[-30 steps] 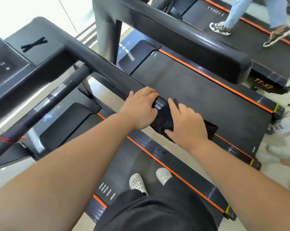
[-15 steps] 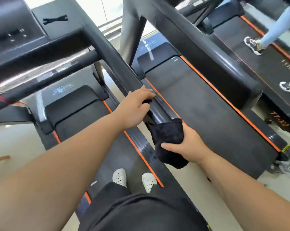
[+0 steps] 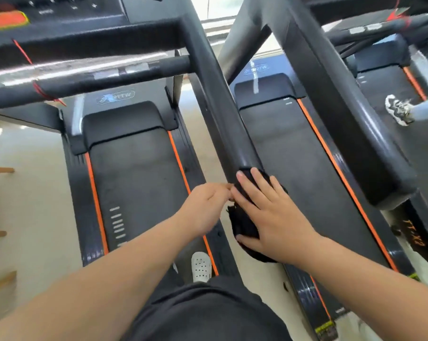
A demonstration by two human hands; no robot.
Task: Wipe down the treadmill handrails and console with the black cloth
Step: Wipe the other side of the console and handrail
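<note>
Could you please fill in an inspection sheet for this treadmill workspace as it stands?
Surface: right handrail black and glossy; console blurred at the top.
Job's things: black cloth draped over the handrail's near end.
Clutter: wooden slats at far left.
Grippers: right hand flat on the cloth; left hand with fingers curled at its edge, apparently pinching it.
Cables: red cord running from the console to the front bar.
Surroundings: neighbouring treadmill on the right; someone's sneaker beyond.
</note>
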